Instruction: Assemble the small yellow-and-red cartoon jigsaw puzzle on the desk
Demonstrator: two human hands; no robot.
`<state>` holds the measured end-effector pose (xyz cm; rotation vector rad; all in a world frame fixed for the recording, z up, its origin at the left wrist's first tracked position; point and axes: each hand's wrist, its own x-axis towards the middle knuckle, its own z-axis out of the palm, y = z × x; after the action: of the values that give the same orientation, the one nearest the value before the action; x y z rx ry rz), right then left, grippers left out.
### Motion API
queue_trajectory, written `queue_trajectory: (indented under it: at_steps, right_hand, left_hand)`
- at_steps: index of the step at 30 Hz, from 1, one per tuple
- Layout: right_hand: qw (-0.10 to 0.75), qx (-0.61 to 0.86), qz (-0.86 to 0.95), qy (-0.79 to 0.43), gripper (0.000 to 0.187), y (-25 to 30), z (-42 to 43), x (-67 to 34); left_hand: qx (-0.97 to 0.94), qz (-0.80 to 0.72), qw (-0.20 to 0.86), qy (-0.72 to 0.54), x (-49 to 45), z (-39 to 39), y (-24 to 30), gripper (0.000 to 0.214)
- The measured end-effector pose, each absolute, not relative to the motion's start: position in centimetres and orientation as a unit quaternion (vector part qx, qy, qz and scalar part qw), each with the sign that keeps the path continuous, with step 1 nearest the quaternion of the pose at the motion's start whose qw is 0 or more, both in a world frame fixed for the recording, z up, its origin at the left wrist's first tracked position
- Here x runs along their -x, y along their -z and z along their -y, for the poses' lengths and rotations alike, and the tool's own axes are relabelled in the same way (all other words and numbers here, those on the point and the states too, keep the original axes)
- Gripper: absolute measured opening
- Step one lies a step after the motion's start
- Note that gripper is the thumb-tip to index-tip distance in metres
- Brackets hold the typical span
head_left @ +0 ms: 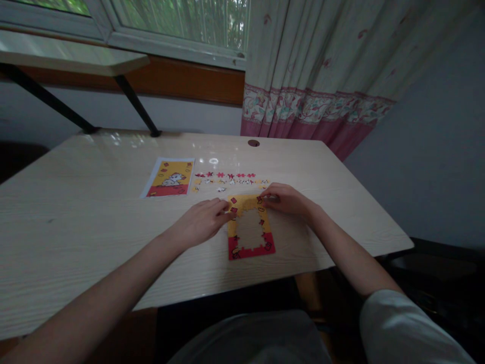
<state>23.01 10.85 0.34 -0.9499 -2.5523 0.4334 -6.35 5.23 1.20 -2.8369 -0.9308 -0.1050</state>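
A partly assembled jigsaw puzzle (250, 251) lies flat before me as a rectangular border, yellow above and red below, with bare tabletop inside. My left hand (204, 218) grips its upper left edge, thumb and fingers bent inward. At the upper right corner, the closed fingers of my right hand (284, 198) hold the border. Beyond it, loose puzzle pieces (231, 176) are spread in rows, red ones at the back, white and yellow ones nearer. Left of them is a reference picture (172, 178) of a white cartoon animal on yellow and red.
Everything rests on a pale wood-grain desk (94, 212). A raised shelf (76, 53) on black supports stands at the back left. Near the rear edge is a round cable hole (253, 143). A floral curtain (314, 76) hangs behind the desk beside the window.
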Motion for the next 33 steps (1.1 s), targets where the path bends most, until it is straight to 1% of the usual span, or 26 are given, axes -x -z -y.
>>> queue_trajectory:
  at_steps: [7,12,16,21,27,33]
  right_hand:
    - [0.178,0.345,0.908,-0.160,0.021,-0.5,-10.8,-22.9]
    - [0.186,0.342,0.908,-0.156,0.019,-0.6,-10.9,-23.1]
    - [0.190,0.387,0.895,-0.120,0.018,-0.8,-11.3,-23.6]
    - [0.172,0.452,0.871,-0.091,0.020,-0.9,-11.6,-24.1]
    - [0.165,0.458,0.869,-0.088,0.024,-0.9,-11.5,-23.9]
    - [0.157,0.473,0.862,-0.093,0.023,-1.1,-11.4,-23.3]
  left_hand:
    - [0.948,0.302,0.072,0.065,6.4,-5.3,-1.1,0.037]
    - [0.947,0.307,0.074,0.063,6.4,-5.3,-1.0,0.033]
    - [0.949,0.303,0.079,0.047,6.4,-5.3,-1.1,0.033]
    - [0.951,0.295,0.052,0.077,6.5,-5.3,-1.1,0.032]
    - [0.951,0.290,0.090,0.060,6.4,-5.3,-1.3,0.031]
    - [0.952,0.293,0.068,0.066,6.4,-5.2,-1.4,0.032]
